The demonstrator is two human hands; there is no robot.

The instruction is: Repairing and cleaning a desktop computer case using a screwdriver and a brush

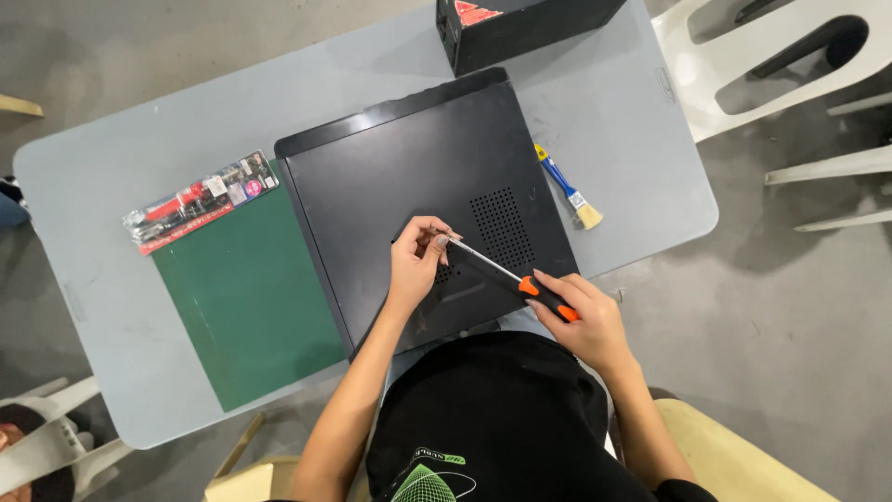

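- Seen from above: grey worktop (595, 102) carrying a black computer case (400, 177), laid flat on its side, near edge overhanging toward the person's lap.
- Left hand (415, 262) resting on the case's side panel, grip closed with fingertips pinched on the metal tip of a screwdriver (511, 276).
- Right hand (585, 321) just off the case's near right corner, grip clamped around the screwdriver's black and orange handle.
- Screwdriver slanting from lower right up to upper left, shaft lying low over the panel, just beside a patch of small vent holes (502, 226).
- Green cutting mat (246, 297) flat on the worktop, touching the left side of the case and partly tucked beneath it.
- Packaged tool in a red and clear blister pack (200, 202) at the mat's far edge.
- Small paintbrush (569, 189) with blue handle and pale bristles, just right of the case.
- Black box (520, 23) at the far edge of the worktop, beyond the case.
- White plastic chair (753, 65) at upper right, apart from the worktop.
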